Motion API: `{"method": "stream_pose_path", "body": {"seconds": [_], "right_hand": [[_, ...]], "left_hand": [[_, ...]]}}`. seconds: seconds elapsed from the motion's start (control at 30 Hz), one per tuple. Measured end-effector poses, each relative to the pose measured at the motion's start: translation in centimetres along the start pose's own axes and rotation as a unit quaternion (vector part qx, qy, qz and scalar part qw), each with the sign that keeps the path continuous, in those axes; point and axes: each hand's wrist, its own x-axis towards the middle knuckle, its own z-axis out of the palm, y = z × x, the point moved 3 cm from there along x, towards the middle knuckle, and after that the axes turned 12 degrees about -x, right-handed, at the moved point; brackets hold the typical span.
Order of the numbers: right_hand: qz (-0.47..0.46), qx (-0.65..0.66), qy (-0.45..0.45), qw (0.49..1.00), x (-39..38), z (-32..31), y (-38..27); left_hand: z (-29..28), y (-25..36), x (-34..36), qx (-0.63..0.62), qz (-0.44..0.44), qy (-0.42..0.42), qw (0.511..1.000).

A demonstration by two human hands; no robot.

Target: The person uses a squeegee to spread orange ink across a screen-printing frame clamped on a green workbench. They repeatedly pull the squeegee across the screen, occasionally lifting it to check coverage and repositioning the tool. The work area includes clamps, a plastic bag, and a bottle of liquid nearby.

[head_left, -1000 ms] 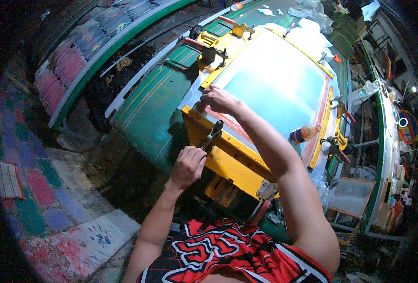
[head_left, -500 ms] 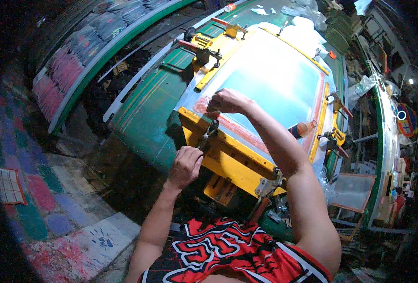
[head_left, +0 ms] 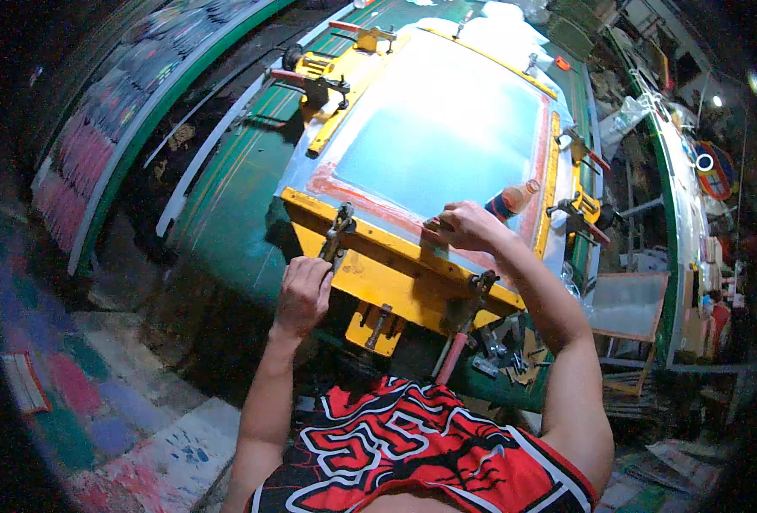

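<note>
A printing screen with pale blue mesh and a reddish taped border lies within yellow metal bars. My left hand is closed around the handle of a metal toggle clamp at the left end of the near yellow bar. Over the screen's near border, right of centre, my right hand has its fingers curled together; whatever they pinch, if anything, is too small to make out. Just beyond it, a bottle with a dark label rests on the screen's right side.
A second toggle clamp with a red handle sits at the near bar's right end. More clamps line the left and right sides. The green table runs beneath. A small framed screen leans at the right.
My right hand has moved right along the near border, from the left corner to right of centre. My left hand stays on the clamp. The whole view has shifted slightly.
</note>
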Motion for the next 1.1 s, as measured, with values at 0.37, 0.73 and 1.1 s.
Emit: {"method": "stream_pose_path", "body": {"seconds": [0.37,0.73,1.1], "right_hand": [[0.075,-0.032,-0.027,0.996,-13.6,1.9,3.5],[0.138,-0.001,0.045,0.989,-14.6,-2.9,2.5],[-0.091,0.008,0.071,0.993,9.8,-2.3,-2.0]], "left_hand": [[0.2,0.3,-0.3,0.035,-0.013,-0.027,0.999],[0.3,0.4,0.1,0.04,-0.008,-0.044,0.998],[-0.1,0.3,0.2,0.006,-0.006,-0.018,1.0]]}}
